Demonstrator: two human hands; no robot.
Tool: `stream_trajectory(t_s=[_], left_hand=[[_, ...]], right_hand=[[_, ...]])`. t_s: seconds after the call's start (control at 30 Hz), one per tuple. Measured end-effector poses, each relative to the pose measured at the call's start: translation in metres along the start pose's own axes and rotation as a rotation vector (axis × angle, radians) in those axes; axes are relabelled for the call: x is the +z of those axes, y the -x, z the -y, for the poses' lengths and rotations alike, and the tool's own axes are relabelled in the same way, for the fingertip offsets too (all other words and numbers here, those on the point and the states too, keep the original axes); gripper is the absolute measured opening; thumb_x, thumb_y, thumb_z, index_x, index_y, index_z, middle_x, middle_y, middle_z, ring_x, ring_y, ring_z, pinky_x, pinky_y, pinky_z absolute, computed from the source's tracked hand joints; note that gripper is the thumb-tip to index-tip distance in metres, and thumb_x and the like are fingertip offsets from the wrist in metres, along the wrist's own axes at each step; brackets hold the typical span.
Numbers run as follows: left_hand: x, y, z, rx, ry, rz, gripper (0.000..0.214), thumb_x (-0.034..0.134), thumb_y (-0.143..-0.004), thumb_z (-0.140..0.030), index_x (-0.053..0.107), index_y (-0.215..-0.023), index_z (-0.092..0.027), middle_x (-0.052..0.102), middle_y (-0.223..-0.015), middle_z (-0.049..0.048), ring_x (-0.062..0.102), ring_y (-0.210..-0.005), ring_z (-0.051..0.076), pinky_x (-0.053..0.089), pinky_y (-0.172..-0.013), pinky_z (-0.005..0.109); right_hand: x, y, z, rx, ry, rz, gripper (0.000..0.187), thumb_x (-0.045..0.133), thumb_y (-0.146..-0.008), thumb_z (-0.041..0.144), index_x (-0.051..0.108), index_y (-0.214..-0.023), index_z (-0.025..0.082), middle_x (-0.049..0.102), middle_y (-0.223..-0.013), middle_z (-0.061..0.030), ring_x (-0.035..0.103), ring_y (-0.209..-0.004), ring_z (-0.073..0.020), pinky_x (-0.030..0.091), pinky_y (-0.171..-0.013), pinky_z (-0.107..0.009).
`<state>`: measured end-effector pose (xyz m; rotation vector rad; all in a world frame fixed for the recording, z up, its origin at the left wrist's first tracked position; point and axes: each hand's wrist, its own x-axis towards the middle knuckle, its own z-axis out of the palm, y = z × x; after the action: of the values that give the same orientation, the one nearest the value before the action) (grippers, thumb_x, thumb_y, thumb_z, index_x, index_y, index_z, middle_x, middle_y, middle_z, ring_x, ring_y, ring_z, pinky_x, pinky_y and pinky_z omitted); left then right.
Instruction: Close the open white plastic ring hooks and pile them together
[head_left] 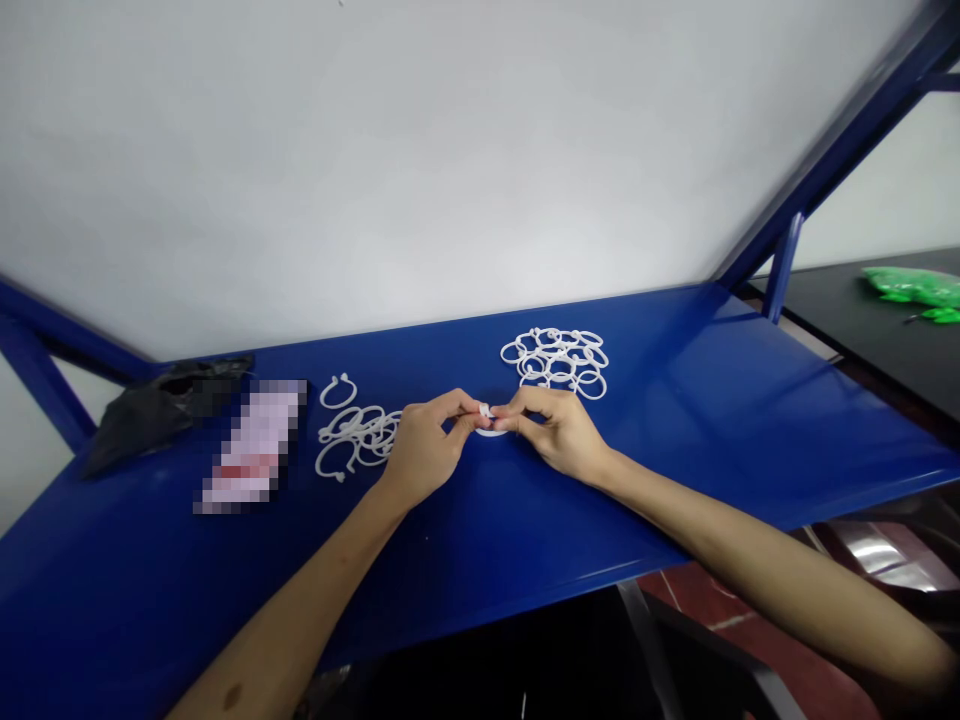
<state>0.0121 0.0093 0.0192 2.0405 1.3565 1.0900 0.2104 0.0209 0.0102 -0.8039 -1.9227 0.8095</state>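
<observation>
Between my two hands is a white plastic ring (493, 433), its ends pinched at the top by fingers and thumbs. My left hand (429, 445) grips one side of it, closed, with the pile of white rings (360, 437) just to its left. On the other side my right hand (559, 432) is closed on the same ring. Several rings in the left pile have gaps between their knobbed ends, and my left hand covers part of that pile. Beyond my right hand lies a second group of white rings (562, 360), most of them looking like full circles.
A blue metal table (480, 580) carries everything, with a pale wall behind it. On the left lie a black plastic bag (154, 415) and a blurred-out pinkish flat object (259, 435). Blue frame bars (825, 170) rise at both sides. A green package (915, 288) rests on a dark surface at right.
</observation>
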Motion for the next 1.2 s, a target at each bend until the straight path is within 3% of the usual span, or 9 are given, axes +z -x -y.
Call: stream_trajectory(t_s=[0.13,0.27,0.43,0.53,0.67,0.83,0.97,1.2], left_hand=[[-0.003,-0.001,-0.002,0.054,-0.021,0.011,0.015,0.060,-0.087,-0.015,0.068,-0.076,-0.023,0.075,-0.073,-0.0049,0.068,-0.064,0.013,0.049,-0.063,0.023],[-0.001,0.000,0.001,0.132,-0.080,0.011,0.016,0.060,-0.087,-0.014,0.066,-0.075,-0.023,0.076,-0.078,-0.0039,0.069,-0.070,0.014,0.051,-0.070,0.026],[0.002,-0.002,0.011,0.128,-0.138,0.074,0.012,0.060,-0.093,-0.024,0.067,-0.084,-0.023,0.076,-0.088,-0.0001,0.069,-0.085,0.018,0.050,-0.080,0.031],[-0.011,-0.011,0.026,0.029,-0.318,0.063,0.021,0.060,-0.093,-0.042,0.071,-0.096,-0.025,0.076,-0.098,0.0047,0.065,-0.097,0.024,0.048,-0.088,0.038],[-0.044,-0.022,0.055,-0.247,-0.640,-0.128,0.042,0.045,-0.097,-0.052,0.069,-0.112,-0.021,0.071,-0.114,0.0129,0.055,-0.115,0.034,0.042,-0.095,0.048],[-0.070,-0.025,0.074,-0.495,-0.919,-0.111,0.049,0.045,-0.093,-0.053,0.070,-0.112,-0.015,0.067,-0.117,0.0225,0.053,-0.115,0.042,0.042,-0.093,0.055],[-0.073,-0.024,0.073,-0.525,-0.942,-0.098,0.045,0.045,-0.093,-0.050,0.070,-0.110,-0.016,0.070,-0.111,0.0198,0.058,-0.110,0.040,0.044,-0.090,0.054],[-0.074,-0.023,0.079,-0.497,-0.892,-0.056,0.025,0.054,-0.091,-0.029,0.069,-0.107,-0.017,0.072,-0.105,0.0196,0.061,-0.109,0.040,0.044,-0.089,0.054]], right_hand=[[-0.002,0.000,0.003,-0.057,0.068,-0.027,0.015,0.062,-0.096,0.026,0.069,-0.084,0.021,0.074,-0.085,-0.0020,0.069,-0.078,-0.0143,0.052,-0.072,-0.027],[-0.003,0.002,-0.001,-0.142,0.142,0.035,0.019,0.056,-0.099,0.024,0.068,-0.085,0.020,0.069,-0.081,-0.0022,0.065,-0.072,-0.0126,0.050,-0.067,-0.026],[-0.003,0.000,-0.003,-0.208,0.259,0.053,0.015,0.054,-0.100,0.020,0.066,-0.092,0.020,0.070,-0.088,-0.0035,0.066,-0.078,-0.0135,0.051,-0.071,-0.026],[-0.009,-0.009,0.005,-0.163,0.418,-0.035,0.014,0.055,-0.099,0.024,0.068,-0.092,0.021,0.069,-0.091,-0.0055,0.065,-0.077,-0.0160,0.051,-0.071,-0.029],[-0.031,-0.024,-0.001,-0.003,0.657,-0.222,0.014,0.058,-0.094,0.024,0.068,-0.086,0.020,0.067,-0.091,-0.0058,0.059,-0.067,-0.0152,0.048,-0.067,-0.031],[-0.054,-0.042,-0.039,0.183,0.843,-0.106,0.010,0.060,-0.091,0.023,0.069,-0.089,0.019,0.068,-0.089,-0.0054,0.060,-0.080,-0.0195,0.044,-0.072,-0.032],[-0.046,-0.056,-0.052,0.216,0.916,-0.012,0.012,0.059,-0.093,0.025,0.069,-0.090,0.019,0.069,-0.088,-0.0067,0.058,-0.088,-0.0229,0.043,-0.073,-0.033],[-0.035,-0.061,-0.039,0.245,0.950,0.047,0.014,0.057,-0.092,0.020,0.070,-0.090,0.017,0.071,-0.089,-0.0101,0.056,-0.087,-0.0258,0.043,-0.077,-0.037]])
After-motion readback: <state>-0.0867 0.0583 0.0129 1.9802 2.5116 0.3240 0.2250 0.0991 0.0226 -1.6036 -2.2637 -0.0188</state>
